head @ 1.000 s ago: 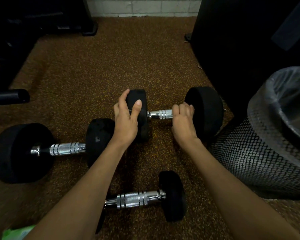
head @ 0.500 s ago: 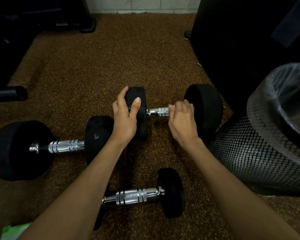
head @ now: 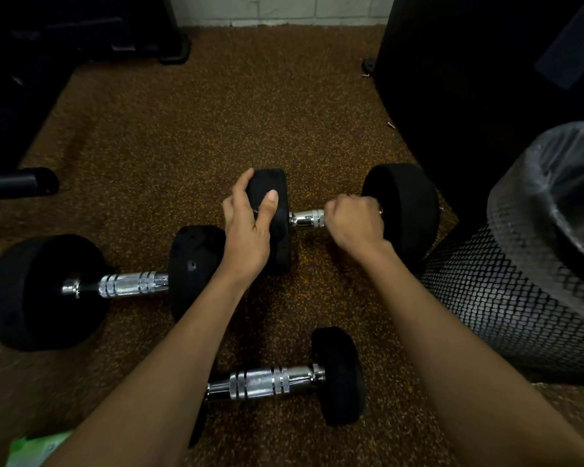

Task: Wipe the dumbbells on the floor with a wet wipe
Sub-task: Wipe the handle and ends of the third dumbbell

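Note:
Three dumbbells with black heads and chrome handles lie on the brown speckled floor. On the far dumbbell (head: 307,219), my left hand (head: 248,230) clasps the left head from above, thumb over its top. My right hand (head: 356,219) is curled into a fist round the handle next to the right head (head: 407,210). No wipe shows in either hand. A larger dumbbell (head: 129,284) lies to the left, one head touching my left wrist. A smaller dumbbell (head: 263,382) lies between my forearms, its left head hidden under my left arm.
A black mesh bin (head: 506,308) with a plastic liner stands close on the right, beside the far dumbbell's right head. Dark equipment (head: 486,79) rises behind it. A black tube (head: 17,183) juts in from the left. A green wipe packet (head: 34,449) lies at the bottom left.
My right hand has curled tighter round the far dumbbell's handle and turned at the wrist. My left hand stays on the left head. The dumbbells have not moved.

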`<action>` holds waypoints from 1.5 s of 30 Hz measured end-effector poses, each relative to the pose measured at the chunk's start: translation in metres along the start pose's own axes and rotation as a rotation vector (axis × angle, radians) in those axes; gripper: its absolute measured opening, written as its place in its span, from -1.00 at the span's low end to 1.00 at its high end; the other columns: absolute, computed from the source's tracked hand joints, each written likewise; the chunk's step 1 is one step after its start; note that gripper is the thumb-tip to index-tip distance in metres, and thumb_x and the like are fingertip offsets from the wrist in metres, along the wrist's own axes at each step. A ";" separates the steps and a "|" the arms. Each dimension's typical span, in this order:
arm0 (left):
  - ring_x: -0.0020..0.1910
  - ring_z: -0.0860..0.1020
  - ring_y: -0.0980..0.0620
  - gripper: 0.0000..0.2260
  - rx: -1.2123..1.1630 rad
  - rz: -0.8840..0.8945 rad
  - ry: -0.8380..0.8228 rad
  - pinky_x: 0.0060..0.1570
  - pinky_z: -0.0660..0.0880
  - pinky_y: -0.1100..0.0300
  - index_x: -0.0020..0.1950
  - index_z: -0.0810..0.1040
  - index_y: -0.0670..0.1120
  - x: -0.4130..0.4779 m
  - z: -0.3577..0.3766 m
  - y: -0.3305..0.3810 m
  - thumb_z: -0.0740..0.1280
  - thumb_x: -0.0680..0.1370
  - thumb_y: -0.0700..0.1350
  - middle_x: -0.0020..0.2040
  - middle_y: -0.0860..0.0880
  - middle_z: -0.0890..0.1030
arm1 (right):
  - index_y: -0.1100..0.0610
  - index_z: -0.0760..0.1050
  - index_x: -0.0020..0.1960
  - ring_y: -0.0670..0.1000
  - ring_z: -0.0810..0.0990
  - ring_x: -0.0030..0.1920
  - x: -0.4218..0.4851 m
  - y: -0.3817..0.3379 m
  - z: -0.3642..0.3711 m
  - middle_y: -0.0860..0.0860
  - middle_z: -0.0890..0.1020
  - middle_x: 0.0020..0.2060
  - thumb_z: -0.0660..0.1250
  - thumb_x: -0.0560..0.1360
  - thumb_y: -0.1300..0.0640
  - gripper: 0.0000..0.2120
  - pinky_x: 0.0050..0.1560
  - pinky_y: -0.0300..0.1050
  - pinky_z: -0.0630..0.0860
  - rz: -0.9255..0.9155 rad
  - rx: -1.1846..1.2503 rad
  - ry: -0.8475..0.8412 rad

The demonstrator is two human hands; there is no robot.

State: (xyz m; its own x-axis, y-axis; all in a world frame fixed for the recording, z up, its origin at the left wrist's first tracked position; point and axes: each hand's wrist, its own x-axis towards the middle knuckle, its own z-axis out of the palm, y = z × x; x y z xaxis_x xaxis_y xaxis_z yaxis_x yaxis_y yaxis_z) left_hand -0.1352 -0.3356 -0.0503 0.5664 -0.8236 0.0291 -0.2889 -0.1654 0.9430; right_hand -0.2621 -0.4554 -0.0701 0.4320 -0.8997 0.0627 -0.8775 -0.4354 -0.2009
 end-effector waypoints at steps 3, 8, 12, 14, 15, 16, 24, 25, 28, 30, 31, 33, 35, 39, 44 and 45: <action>0.20 0.23 0.22 -0.51 0.010 -0.005 0.003 0.16 0.16 0.39 0.51 0.10 0.10 0.002 0.000 -0.001 0.14 0.61 0.11 0.38 -0.01 0.21 | 0.17 0.44 -0.09 0.08 0.43 -0.20 0.018 -0.018 -0.022 0.12 0.48 -0.16 0.09 0.58 0.06 -0.76 -0.08 -0.06 0.37 0.131 0.132 -0.351; 0.02 0.24 0.52 -0.51 0.046 0.007 0.008 -0.11 0.15 0.76 0.51 0.11 0.08 0.003 0.001 -0.004 0.14 0.61 0.11 0.37 -0.01 0.23 | 0.21 0.50 0.04 0.15 0.50 -0.02 0.016 -0.038 -0.019 0.19 0.56 0.05 0.12 0.59 0.10 -0.76 -0.04 -0.04 0.39 0.039 0.226 -0.334; -0.02 0.20 0.61 -0.51 0.046 0.010 0.014 -0.09 0.13 0.77 0.51 0.11 0.08 0.004 0.002 -0.004 0.15 0.61 0.10 0.36 -0.02 0.24 | 0.22 0.56 0.05 0.14 0.59 0.05 -0.019 -0.030 0.004 0.15 0.65 -0.02 0.19 0.59 0.18 -0.80 0.07 -0.09 0.42 -0.293 0.451 -0.012; 0.00 0.21 0.58 -0.51 0.039 0.013 0.017 -0.07 0.12 0.77 0.51 0.12 0.07 0.003 0.002 -0.004 0.15 0.61 0.09 0.37 -0.02 0.23 | 0.22 0.59 0.11 0.05 0.56 0.17 -0.030 -0.010 0.012 0.12 0.64 0.10 0.27 0.54 0.24 -0.81 0.26 -0.18 0.36 -0.439 0.497 0.082; 0.03 0.23 0.52 -0.52 0.033 0.013 0.017 -0.06 0.12 0.77 0.51 0.12 0.07 0.003 0.002 -0.004 0.16 0.61 0.09 0.38 -0.02 0.23 | 0.22 0.59 0.13 0.01 0.54 0.22 -0.033 -0.001 0.011 0.11 0.62 0.15 0.30 0.53 0.24 -0.79 0.32 -0.21 0.32 -0.467 0.510 0.086; 0.06 0.25 0.43 -0.52 0.027 0.010 0.017 -0.05 0.13 0.75 0.50 0.12 0.08 0.003 0.002 -0.004 0.16 0.61 0.09 0.38 -0.01 0.23 | 0.21 0.60 0.13 -0.01 0.52 0.25 -0.035 0.005 0.008 0.10 0.61 0.18 0.31 0.52 0.24 -0.79 0.35 -0.23 0.29 -0.468 0.526 0.067; 0.20 0.24 0.24 -0.52 -0.004 0.001 0.012 0.12 0.17 0.48 0.50 0.12 0.10 0.001 0.000 -0.002 0.16 0.61 0.10 0.38 -0.01 0.22 | -0.01 0.37 0.39 0.04 0.29 0.34 -0.006 -0.002 -0.008 -0.01 0.41 0.35 0.24 0.54 0.17 -0.58 0.32 -0.02 0.19 -0.387 0.352 -0.227; 0.22 0.23 0.22 -0.52 -0.009 -0.002 0.012 0.17 0.18 0.39 0.50 0.12 0.10 0.001 0.000 -0.002 0.16 0.61 0.11 0.38 -0.01 0.22 | -0.02 0.37 0.39 0.06 0.28 0.34 -0.002 -0.006 -0.006 -0.02 0.41 0.35 0.23 0.56 0.12 -0.60 0.28 0.02 0.16 -0.384 0.266 -0.263; 0.20 0.25 0.21 -0.51 -0.016 -0.008 0.009 0.16 0.19 0.37 0.51 0.12 0.11 0.002 0.000 -0.002 0.16 0.61 0.11 0.37 -0.01 0.23 | -0.03 0.50 0.24 0.08 0.44 0.25 0.007 -0.015 -0.002 0.00 0.60 0.16 0.20 0.57 0.01 -0.73 0.24 0.06 0.21 -0.317 0.301 -0.310; 0.18 0.26 0.21 -0.52 -0.013 -0.006 0.011 0.06 0.19 0.50 0.51 0.12 0.11 0.003 0.001 -0.002 0.16 0.61 0.11 0.36 -0.01 0.23 | -0.04 0.58 0.02 0.07 0.56 0.02 0.011 -0.018 -0.007 -0.03 0.65 -0.15 0.20 0.57 -0.02 -0.81 0.11 0.02 0.39 -0.218 0.434 -0.313; 0.18 0.26 0.21 -0.52 -0.010 -0.006 0.010 0.01 0.17 0.56 0.50 0.11 0.11 0.003 0.001 -0.003 0.16 0.61 0.11 0.36 -0.01 0.23 | -0.03 0.58 -0.08 0.06 0.55 -0.10 0.014 -0.021 -0.009 -0.06 0.59 -0.28 0.20 0.57 -0.01 -0.81 -0.02 -0.05 0.40 -0.177 0.462 -0.320; 0.17 0.26 0.22 -0.52 -0.004 -0.009 0.010 -0.05 0.19 0.62 0.50 0.11 0.11 0.004 0.001 -0.004 0.15 0.61 0.11 0.36 -0.02 0.23 | 0.03 0.58 -0.08 0.07 0.50 -0.16 0.015 -0.031 -0.012 -0.01 0.53 -0.30 0.18 0.57 0.02 -0.79 -0.13 -0.12 0.35 -0.130 0.421 -0.331; 0.12 0.28 0.27 -0.52 0.010 -0.001 0.018 -0.09 0.17 0.73 0.50 0.12 0.09 0.004 0.002 -0.004 0.15 0.61 0.10 0.36 -0.03 0.24 | 0.13 0.56 0.05 0.17 0.54 -0.08 0.008 -0.041 -0.006 0.13 0.60 -0.13 0.16 0.58 0.06 -0.76 -0.10 -0.09 0.38 -0.139 0.329 -0.239; 0.04 0.25 0.46 -0.51 0.026 0.020 0.032 -0.07 0.10 0.78 0.51 0.13 0.06 0.003 0.002 -0.005 0.16 0.61 0.09 0.36 -0.03 0.25 | 0.23 0.53 0.19 0.13 0.55 0.15 -0.030 -0.028 0.020 0.16 0.63 0.10 0.22 0.52 0.24 -0.72 0.24 -0.07 0.36 -0.384 0.354 0.104; 0.14 0.25 0.27 -0.51 0.013 0.012 0.031 -0.02 0.14 0.73 0.51 0.13 0.08 0.001 0.002 -0.005 0.16 0.61 0.10 0.36 -0.01 0.23 | 0.19 0.53 0.22 0.05 0.54 0.22 -0.029 -0.009 0.020 0.11 0.62 0.17 0.22 0.52 0.21 -0.70 0.37 -0.02 0.29 -0.422 0.289 0.128; 0.12 0.26 0.27 -0.51 0.009 0.006 0.026 0.01 0.16 0.67 0.51 0.12 0.09 0.002 0.001 -0.004 0.15 0.61 0.11 0.36 -0.01 0.22 | 0.21 0.57 0.13 0.11 0.59 0.12 -0.022 -0.015 0.014 0.14 0.66 0.06 0.20 0.53 0.18 -0.74 0.30 0.02 0.37 -0.351 0.280 0.123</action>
State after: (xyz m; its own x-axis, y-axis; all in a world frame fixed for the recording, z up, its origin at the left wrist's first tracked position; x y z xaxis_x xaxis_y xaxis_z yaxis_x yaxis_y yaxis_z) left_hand -0.1340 -0.3371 -0.0548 0.5845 -0.8103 0.0435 -0.2996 -0.1656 0.9396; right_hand -0.2557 -0.4285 -0.0824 0.6500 -0.7042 0.2856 -0.5856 -0.7037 -0.4023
